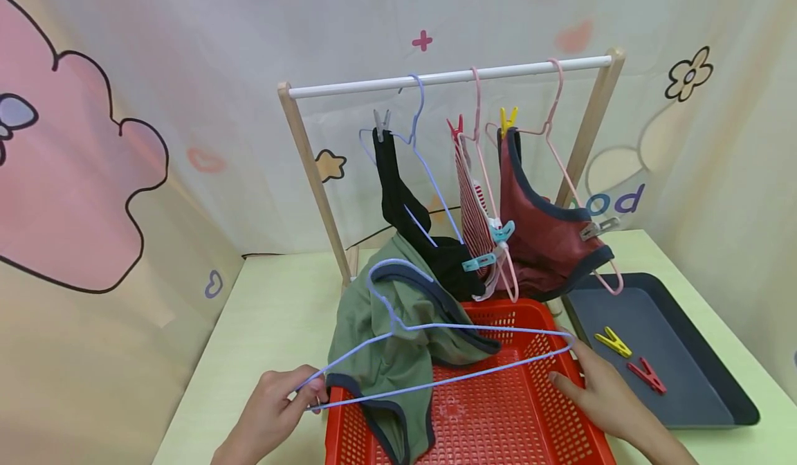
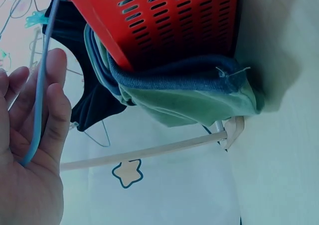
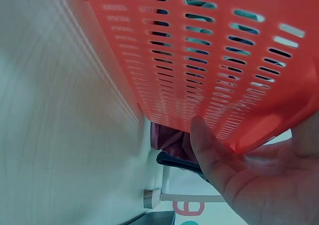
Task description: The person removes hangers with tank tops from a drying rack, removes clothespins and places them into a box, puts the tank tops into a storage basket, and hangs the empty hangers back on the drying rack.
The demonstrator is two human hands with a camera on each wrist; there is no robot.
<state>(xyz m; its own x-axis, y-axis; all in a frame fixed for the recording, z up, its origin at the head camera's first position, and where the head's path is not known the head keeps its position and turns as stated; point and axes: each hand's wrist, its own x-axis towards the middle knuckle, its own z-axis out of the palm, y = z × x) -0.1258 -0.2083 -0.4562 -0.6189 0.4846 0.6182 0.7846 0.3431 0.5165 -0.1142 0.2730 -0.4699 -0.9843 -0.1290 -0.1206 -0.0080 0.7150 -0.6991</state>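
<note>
A blue hanger [image 1: 461, 326] is held tilted over the red basket [image 1: 479, 409] and the green garment [image 1: 398, 354]. My left hand [image 1: 274, 406] grips its left end; in the left wrist view the hanger [image 2: 40, 85] crosses the palm of the left hand [image 2: 37, 120]. At the other end, my right hand [image 1: 604, 389] touches the hanger's corner, thumb apart from the fingers. Beside the basket wall [image 3: 174, 46], the right hand [image 3: 249, 180] shows with its thumb extended. Green fabric with dark trim drapes over the basket's left and back rim.
Behind the basket stands a rack with a white rail [image 1: 373, 86]. From it hang hangers with a black garment [image 1: 398, 202], a striped red one [image 1: 473, 209] and a maroon one [image 1: 542, 236], clipped by pegs. A grey tray [image 1: 679, 354] with two pegs lies right.
</note>
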